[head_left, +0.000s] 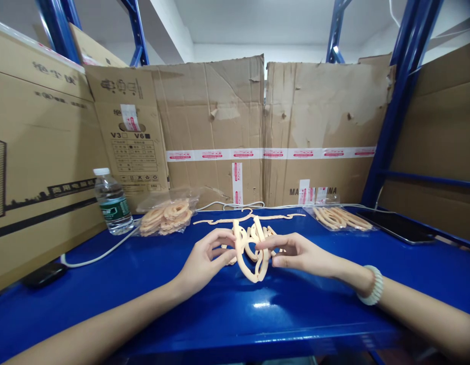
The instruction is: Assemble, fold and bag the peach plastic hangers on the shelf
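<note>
My left hand (208, 256) and my right hand (295, 252) meet over the blue shelf (235, 314), both pinching a cluster of thin tan wooden curved pieces (253, 249) held upright between them. The left fingers grip the left loop, the right fingers grip the right side. A bead bracelet (372, 285) is on my right wrist. A long flat tan wooden strip (250, 218) lies on the shelf just behind the cluster.
A clear bag of tan ring pieces (167, 217) lies at back left, another bag (341, 218) at back right. A water bottle (112, 201) stands left. A dark tablet (400, 226) lies far right, a black device (43, 275) and white cable (105, 251) left. Cardboard boxes (257, 132) wall the back.
</note>
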`<action>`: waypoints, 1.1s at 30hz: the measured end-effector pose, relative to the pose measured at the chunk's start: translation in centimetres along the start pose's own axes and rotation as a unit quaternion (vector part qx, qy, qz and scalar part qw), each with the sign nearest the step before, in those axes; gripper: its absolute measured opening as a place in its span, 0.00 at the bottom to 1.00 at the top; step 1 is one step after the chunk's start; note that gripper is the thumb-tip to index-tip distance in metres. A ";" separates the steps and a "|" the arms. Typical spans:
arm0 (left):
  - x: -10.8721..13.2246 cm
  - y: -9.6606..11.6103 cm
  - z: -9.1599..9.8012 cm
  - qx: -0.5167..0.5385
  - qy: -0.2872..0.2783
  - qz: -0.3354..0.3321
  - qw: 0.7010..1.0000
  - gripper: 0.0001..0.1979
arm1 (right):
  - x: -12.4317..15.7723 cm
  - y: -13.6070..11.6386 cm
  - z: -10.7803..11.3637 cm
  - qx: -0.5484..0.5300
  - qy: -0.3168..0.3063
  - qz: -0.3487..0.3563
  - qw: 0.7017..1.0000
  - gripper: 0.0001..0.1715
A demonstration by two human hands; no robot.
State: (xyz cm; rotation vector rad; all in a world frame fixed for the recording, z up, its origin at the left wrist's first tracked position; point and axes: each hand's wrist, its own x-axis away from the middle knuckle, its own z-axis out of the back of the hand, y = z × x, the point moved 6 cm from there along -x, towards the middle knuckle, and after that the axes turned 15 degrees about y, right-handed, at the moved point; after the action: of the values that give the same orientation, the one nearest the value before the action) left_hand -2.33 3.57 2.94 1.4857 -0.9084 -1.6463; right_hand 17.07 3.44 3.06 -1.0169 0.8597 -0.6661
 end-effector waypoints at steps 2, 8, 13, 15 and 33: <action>0.3 0.4 -0.4 -0.003 -0.032 -0.015 0.999 0.12 | 0.0 0.1 0.0 -0.008 0.001 -0.007 1.000 0.27; 1.0 0.4 -1.2 0.009 -0.108 0.020 0.994 0.21 | 0.2 -0.1 0.0 0.026 0.005 0.018 0.999 0.26; 0.6 0.0 -0.9 0.020 -0.091 0.035 0.995 0.23 | 0.1 -0.2 0.6 0.032 0.029 0.040 0.998 0.24; 0.7 -0.1 -1.0 0.015 -0.101 0.032 0.994 0.23 | 0.1 -0.3 0.6 0.034 0.023 0.043 0.998 0.23; 1.5 0.4 -1.1 -0.072 -0.174 -0.039 0.981 0.29 | -0.5 0.9 3.0 -0.050 0.049 -0.060 0.996 0.21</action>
State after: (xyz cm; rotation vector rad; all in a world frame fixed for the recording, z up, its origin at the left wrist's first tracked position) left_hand -1.36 2.04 2.46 1.1672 -0.8997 -2.0270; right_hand 19.43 5.56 3.19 -1.1391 0.9301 -0.7870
